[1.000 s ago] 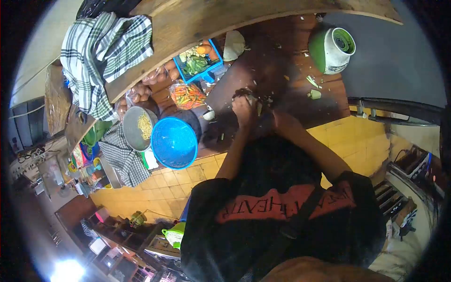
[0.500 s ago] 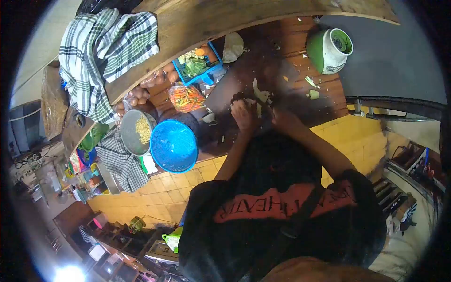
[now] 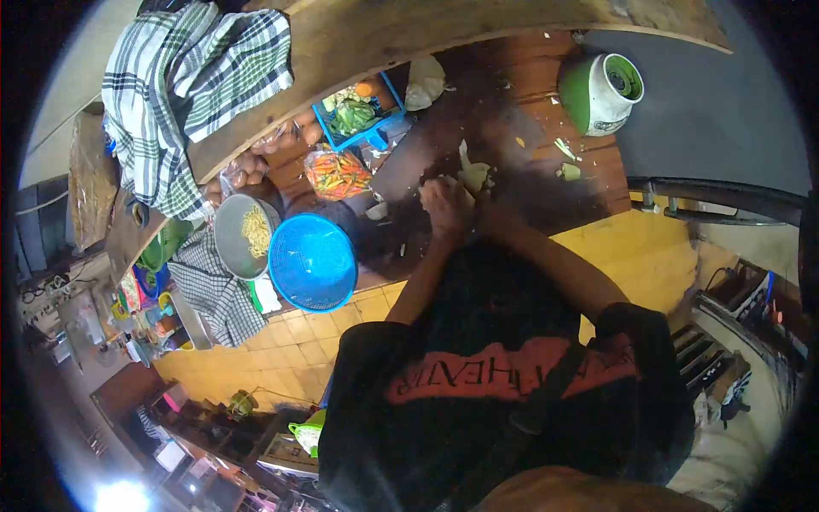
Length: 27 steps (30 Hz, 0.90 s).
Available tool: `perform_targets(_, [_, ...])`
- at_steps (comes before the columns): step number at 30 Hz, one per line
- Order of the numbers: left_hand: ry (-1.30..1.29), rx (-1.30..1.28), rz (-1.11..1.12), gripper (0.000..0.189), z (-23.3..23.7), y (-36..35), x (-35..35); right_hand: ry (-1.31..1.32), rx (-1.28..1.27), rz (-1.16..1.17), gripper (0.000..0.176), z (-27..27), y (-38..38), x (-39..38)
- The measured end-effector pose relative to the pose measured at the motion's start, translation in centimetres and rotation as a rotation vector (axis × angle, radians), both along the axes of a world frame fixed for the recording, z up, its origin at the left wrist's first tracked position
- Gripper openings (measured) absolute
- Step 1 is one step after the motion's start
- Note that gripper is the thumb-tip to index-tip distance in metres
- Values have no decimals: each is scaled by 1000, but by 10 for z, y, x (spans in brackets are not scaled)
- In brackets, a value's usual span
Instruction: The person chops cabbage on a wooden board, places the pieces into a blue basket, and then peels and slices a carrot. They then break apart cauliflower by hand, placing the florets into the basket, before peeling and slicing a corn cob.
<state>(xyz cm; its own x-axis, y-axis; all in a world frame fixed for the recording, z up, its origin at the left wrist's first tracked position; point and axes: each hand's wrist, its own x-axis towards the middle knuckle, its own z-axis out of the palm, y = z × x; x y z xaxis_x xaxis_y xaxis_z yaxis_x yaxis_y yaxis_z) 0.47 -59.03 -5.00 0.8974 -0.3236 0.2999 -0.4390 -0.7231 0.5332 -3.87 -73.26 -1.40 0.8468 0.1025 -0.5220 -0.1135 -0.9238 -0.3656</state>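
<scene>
On the dark board (image 3: 401,175), my left hand (image 3: 448,207) is closed, its fingers curled down over something I cannot make out. My right hand (image 3: 502,220) is close beside it, dark and blurred. It looks closed, but whatever it grips is hidden. Just beyond the hands lies a pale, yellowish-green vegetable piece (image 3: 474,177), with a thin strip sticking up from it. A white piece (image 3: 377,211) rests to the left of my left hand, and small scraps are scattered around.
To the left are a blue basket (image 3: 313,263), a grey bowl (image 3: 223,247) with yellowish strips, a bag of chillies (image 3: 337,175) and a blue crate (image 3: 394,115) of vegetables. A green-and-white appliance (image 3: 589,96) stands at the right. A wooden shelf (image 3: 478,38) overhangs the far edge.
My right hand has shifted slightly left and nearer my body. My left hand has turned a little, and the pale piece between the hands no longer shows there. The view has shifted slightly.
</scene>
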Motion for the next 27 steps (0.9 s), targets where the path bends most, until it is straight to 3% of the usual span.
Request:
perform_targets(4, [-85, 68, -162, 40, -31, 10, -1, -53, 77, 15, 51, 40, -25, 4])
perform_targets(7, [-103, -22, -133, 37, -25, 10, -5, -64, 152, 24, 43, 42, -34, 3])
perform_targets(9, [-286, 25, 20, 36, -25, 5, -10, -124, 136, 87, 36, 40, -39, 1])
perform_targets(16, [-218, 83, 49, 47, -116, 19, -21, -42, -34, 250, 34, 56, -52, 10])
perform_targets(19, [-6, 93, 36, 49, -145, 23, -25, -164, -4, 276, 36, 38, -49, 2])
perform_targets(22, [-194, 90, 20, 47, -127, 21, -27, -318, 123, 296, 25, 9, -35, -6])
perform_targets(24, [-646, 453, 58, 45, -92, 17, -22, -143, -49, 213, 41, -37, -25, -9])
perform_targets(25, [-652, 454, 58, 45, -93, 18, -21, -149, -48, 211, 41, -46, -26, -9])
perform_targets(27, [-197, 235, 69, 50, -95, 18, -25, -291, 5, 306, 41, -56, -34, -15])
